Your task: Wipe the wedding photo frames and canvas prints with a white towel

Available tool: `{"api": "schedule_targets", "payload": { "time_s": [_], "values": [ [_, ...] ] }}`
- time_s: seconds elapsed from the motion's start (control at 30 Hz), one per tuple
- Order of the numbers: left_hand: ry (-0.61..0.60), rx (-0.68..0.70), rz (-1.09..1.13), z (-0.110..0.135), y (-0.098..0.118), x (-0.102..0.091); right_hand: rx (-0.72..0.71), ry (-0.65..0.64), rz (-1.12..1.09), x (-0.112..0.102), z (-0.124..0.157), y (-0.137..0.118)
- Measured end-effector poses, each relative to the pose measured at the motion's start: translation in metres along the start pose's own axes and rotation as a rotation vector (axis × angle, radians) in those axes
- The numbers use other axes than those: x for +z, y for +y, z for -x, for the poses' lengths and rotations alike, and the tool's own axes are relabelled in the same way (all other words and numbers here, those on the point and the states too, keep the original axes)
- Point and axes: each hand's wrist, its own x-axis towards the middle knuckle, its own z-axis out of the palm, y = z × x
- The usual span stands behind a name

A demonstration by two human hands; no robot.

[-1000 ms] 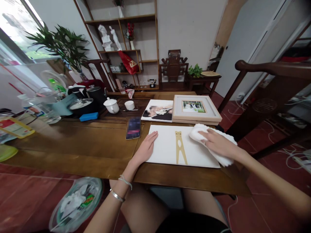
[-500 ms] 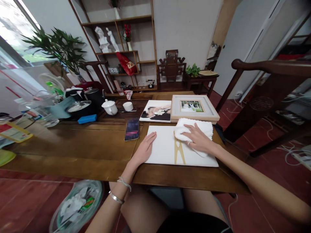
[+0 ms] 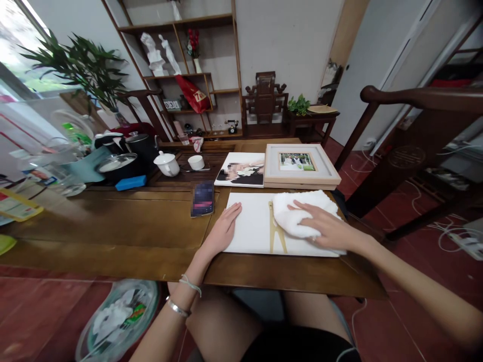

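Note:
A white board (image 3: 251, 229) lies on the wooden table in front of me, with a flat tan A-shaped piece (image 3: 277, 234) on it. My left hand (image 3: 224, 226) rests flat along the board's left edge, fingers stretched and holding nothing. Under my right hand (image 3: 322, 223) is a bunched white towel (image 3: 290, 213), pressed against the right half of the board. My fingers hold the towel from above, and it hides the upper right of the board, including some of the area beside the tan piece.
Behind the board lie a photo print (image 3: 241, 171) and a pale framed picture (image 3: 302, 166). A phone (image 3: 203, 198) is left of the board. Farther left stand a white lidded cup (image 3: 166, 164), a blue sponge (image 3: 131, 183) and bottles. A dark chair (image 3: 407, 146) is at right.
My right hand has slid the towel to the right and slightly toward me over the board. The left hand stays at the board's left edge. The view has shifted slightly.

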Motion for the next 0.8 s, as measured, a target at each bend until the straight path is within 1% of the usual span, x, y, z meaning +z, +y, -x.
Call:
{"api": "schedule_targets", "payload": {
  "time_s": [0.1,0.17,0.2,0.27,0.4,0.47,0.53,0.63,0.73,0.8],
  "values": [
    [-0.01,-0.002,-0.004,0.0,0.001,-0.001,0.087,-0.014,0.057,0.002,-0.022,0.016],
    [-0.014,-0.006,-0.005,-0.001,0.002,-0.001,0.11,-0.038,0.084,0.002,-0.026,0.015],
    [-0.013,-0.007,-0.007,-0.001,0.002,-0.001,0.11,-0.059,0.087,0.002,-0.023,0.009],
    [-0.011,-0.006,-0.014,0.0,0.001,-0.001,0.105,-0.105,0.074,0.0,-0.008,-0.01],
    [-0.001,0.007,-0.027,0.0,-0.001,0.001,0.065,-0.182,-0.013,-0.011,0.033,-0.054],
    [0.004,0.009,-0.022,0.0,-0.001,0.002,0.077,-0.21,-0.068,-0.017,0.044,-0.061],
    [0.003,0.004,-0.011,0.0,0.0,0.001,0.136,-0.221,-0.1,-0.02,0.043,-0.051],
    [-0.005,-0.005,-0.007,-0.001,0.001,0.0,0.224,-0.177,-0.065,-0.017,0.02,-0.017],
    [-0.009,-0.006,-0.009,-0.001,0.002,-0.001,0.226,-0.114,0.019,-0.008,-0.012,0.015],
    [-0.011,-0.009,-0.006,-0.001,0.003,-0.002,0.207,-0.085,0.078,-0.002,-0.027,0.025]
  ]
}}
